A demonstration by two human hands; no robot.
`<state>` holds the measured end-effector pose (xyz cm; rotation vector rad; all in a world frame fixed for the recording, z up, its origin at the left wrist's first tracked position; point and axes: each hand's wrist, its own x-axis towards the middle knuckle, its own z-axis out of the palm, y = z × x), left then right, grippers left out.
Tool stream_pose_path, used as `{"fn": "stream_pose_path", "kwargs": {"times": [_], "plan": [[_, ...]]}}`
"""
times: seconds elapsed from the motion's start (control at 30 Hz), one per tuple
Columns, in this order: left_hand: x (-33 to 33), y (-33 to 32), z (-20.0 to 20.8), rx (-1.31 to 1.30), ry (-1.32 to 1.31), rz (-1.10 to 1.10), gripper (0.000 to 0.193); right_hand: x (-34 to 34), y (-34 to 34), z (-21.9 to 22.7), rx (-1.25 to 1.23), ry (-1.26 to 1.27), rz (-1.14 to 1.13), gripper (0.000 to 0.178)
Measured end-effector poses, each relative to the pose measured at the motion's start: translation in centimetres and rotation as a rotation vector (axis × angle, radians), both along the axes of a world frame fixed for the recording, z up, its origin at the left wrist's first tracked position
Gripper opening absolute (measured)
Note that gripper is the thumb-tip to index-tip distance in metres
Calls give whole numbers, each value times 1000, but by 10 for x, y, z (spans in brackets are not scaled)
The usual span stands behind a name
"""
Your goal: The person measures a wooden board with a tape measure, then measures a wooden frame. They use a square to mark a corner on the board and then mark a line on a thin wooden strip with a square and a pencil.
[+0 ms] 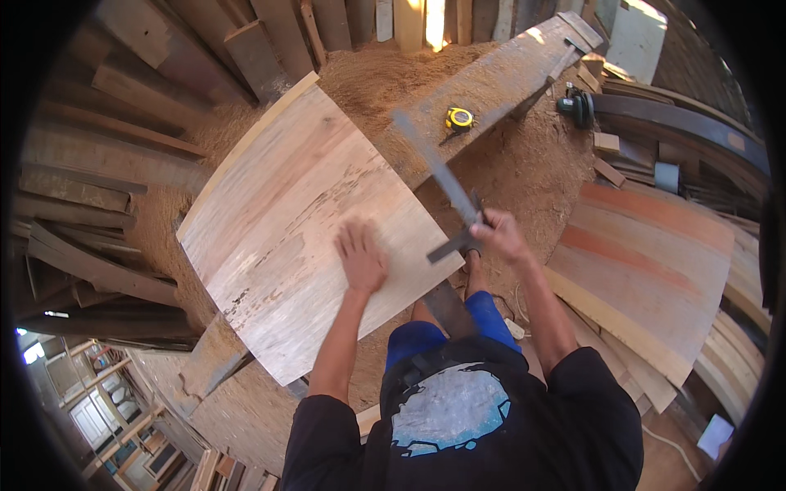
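A large pale wooden panel (278, 176) with dark grain streaks lies before me, propped on a bench. My left hand (362, 258) rests flat on its near half, fingers spread and slightly blurred. Just beyond the panel's right corner, my right hand (501, 237) is closed around a dark metal carpenter's square (438, 168). The square's long blade points away to the upper left, and its short crosspiece reaches over the panel's corner. Motion blurs the blade. Part of the square is hidden by my fingers.
A yellow tape measure (459, 119) sits on a sawdust-covered plank bench (508, 74). Right of it are a dark green power tool (575, 106) and another curved, reddish-streaked panel (647, 254). Boards (106, 155) lean along the left, and sawdust (368, 82) covers the ground.
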<state>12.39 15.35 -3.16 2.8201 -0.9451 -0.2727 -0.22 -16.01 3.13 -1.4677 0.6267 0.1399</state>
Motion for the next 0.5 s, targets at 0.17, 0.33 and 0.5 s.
{"fn": "stream_pose_path", "kwargs": {"times": [0.17, 0.33, 0.5], "plan": [[-74, 19, 14, -425, 405, -142, 81, -79, 75, -31, 13, 40, 47, 13], [-104, 5, 31, -478, 402, -247, 98, -92, 102, -46, -98, 232, -8, 22], [-104, -23, 29, -252, 269, -407, 106, -79, 110, -57, -175, 235, -83, 22]]}}
